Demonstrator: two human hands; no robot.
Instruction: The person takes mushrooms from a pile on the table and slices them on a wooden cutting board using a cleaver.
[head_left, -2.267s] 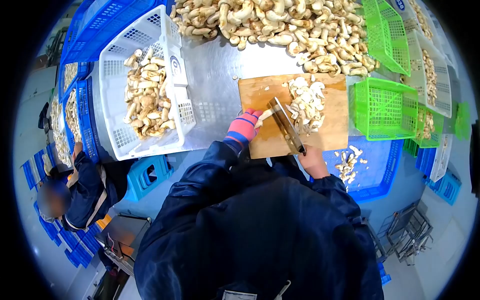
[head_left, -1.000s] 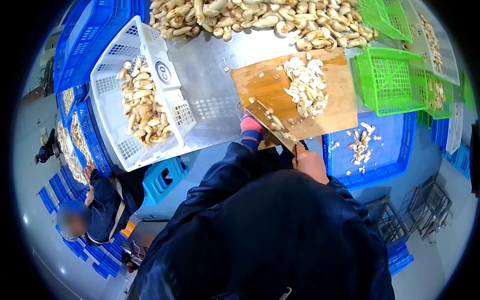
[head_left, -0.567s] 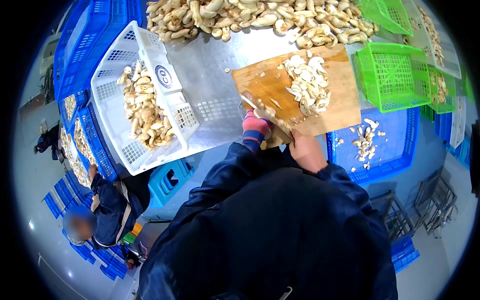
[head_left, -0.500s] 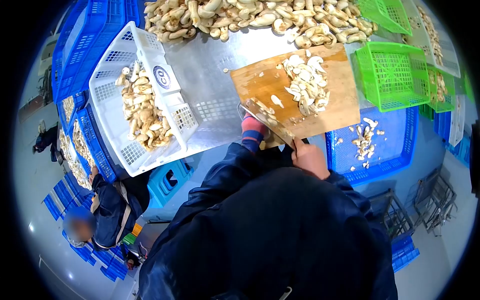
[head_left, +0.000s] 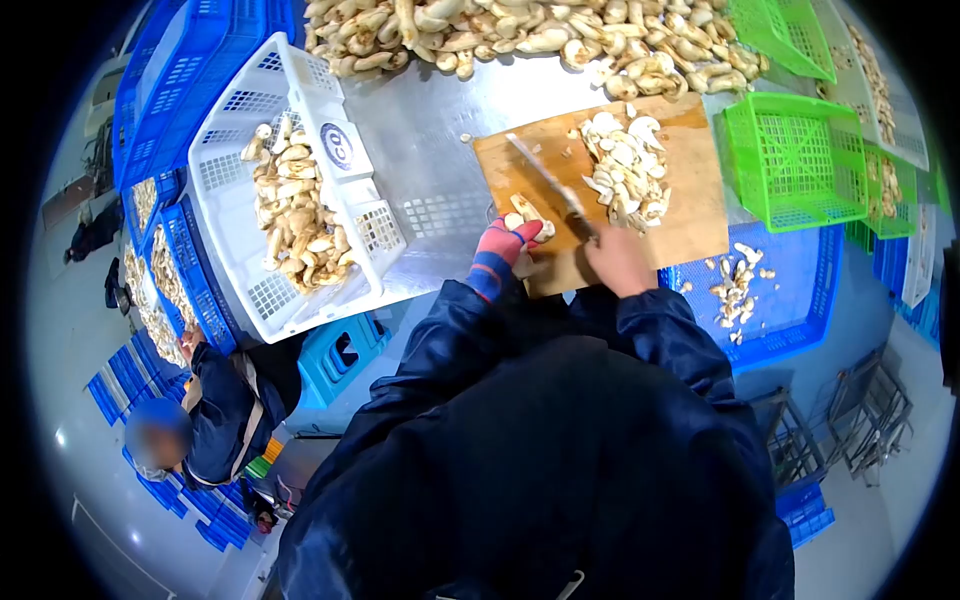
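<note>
My left hand, in a pink and blue striped glove, is closed on a pale mushroom at the lower left part of the wooden cutting board. My bare right hand grips a knife by its handle at the board's lower edge. The blade points up and to the left, apart from the mushroom, and is slightly blurred. A heap of sliced mushrooms lies on the board to the right of the blade.
Whole mushrooms are piled at the back. A white crate with mushrooms stands left; a green basket stands right of the board. Below it is a blue crate with mushroom pieces. Another person is at the far left.
The knife has swung away from my left hand, toward the middle of the board. My left hand and the mushroom in it now show clearly. The view has shifted slightly.
</note>
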